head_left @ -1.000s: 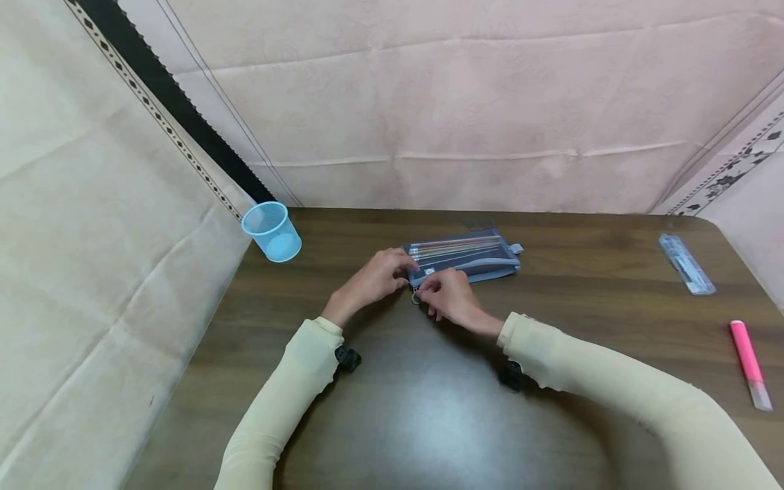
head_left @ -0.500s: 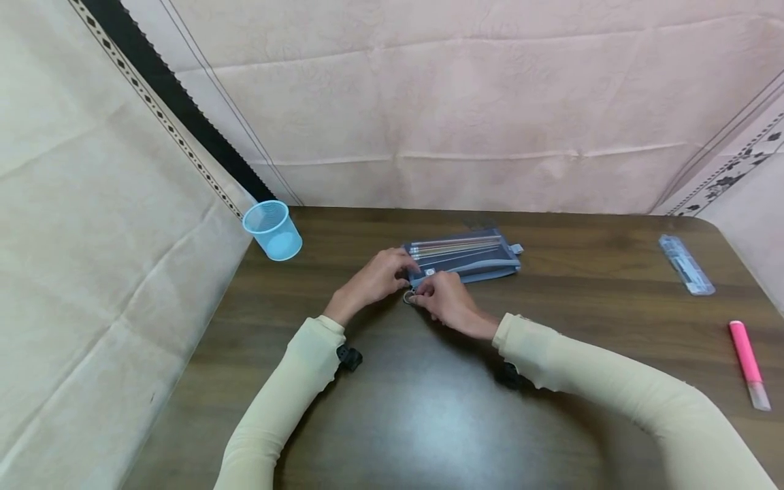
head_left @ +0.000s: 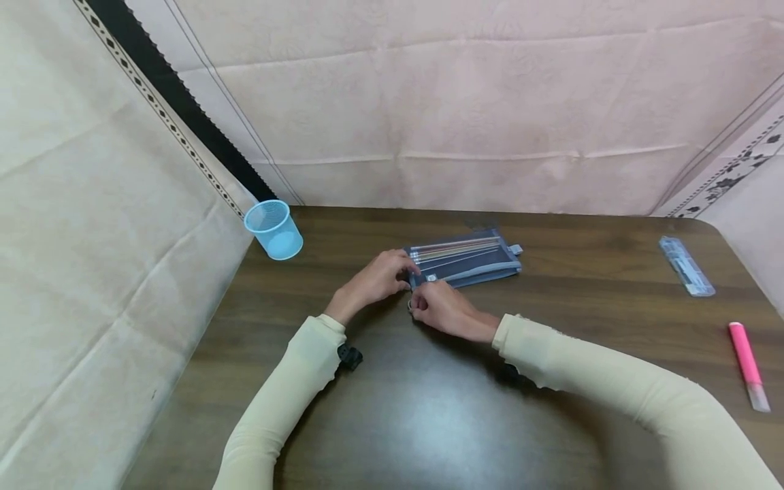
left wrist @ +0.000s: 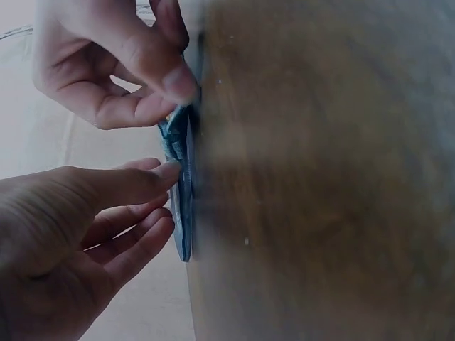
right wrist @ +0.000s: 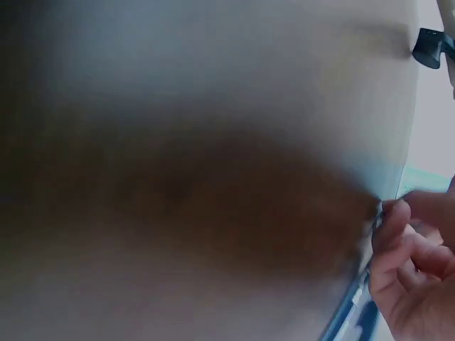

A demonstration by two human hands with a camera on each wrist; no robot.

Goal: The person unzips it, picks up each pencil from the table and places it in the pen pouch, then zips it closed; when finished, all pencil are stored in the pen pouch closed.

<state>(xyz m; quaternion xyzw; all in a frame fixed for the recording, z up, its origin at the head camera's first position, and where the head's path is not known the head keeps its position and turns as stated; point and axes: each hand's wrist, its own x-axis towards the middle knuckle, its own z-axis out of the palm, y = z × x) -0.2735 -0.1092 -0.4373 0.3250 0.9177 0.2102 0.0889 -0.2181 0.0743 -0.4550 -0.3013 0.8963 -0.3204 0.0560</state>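
A blue zip pencil case [head_left: 484,273] with a see-through top lies toward the back of the table, several pencils [head_left: 456,250] showing inside. My left hand [head_left: 384,273] pinches its left end between thumb and fingers; in the left wrist view the left hand's thumb [left wrist: 146,183] presses on the zip edge. Just beside it, my right hand [head_left: 446,309] pinches the zipper pull [head_left: 410,306] at the case's near left corner. A small metal ring of the pull peeks out at the fingertips, the rest hidden by them. In the right wrist view the right hand [right wrist: 419,263] has its fingers curled at the case's corner.
A light blue plastic cup [head_left: 278,235] stands at the table's back left corner. Over on the right lie a flat blue packet [head_left: 686,265] and a pink marker [head_left: 747,364]. Pale cloth [head_left: 490,109] hangs behind the table [head_left: 392,408].
My right hand has shifted slightly left and toward me with the zipper pull, and its ring is now more covered. The left hand stays at the pencil case's left end.
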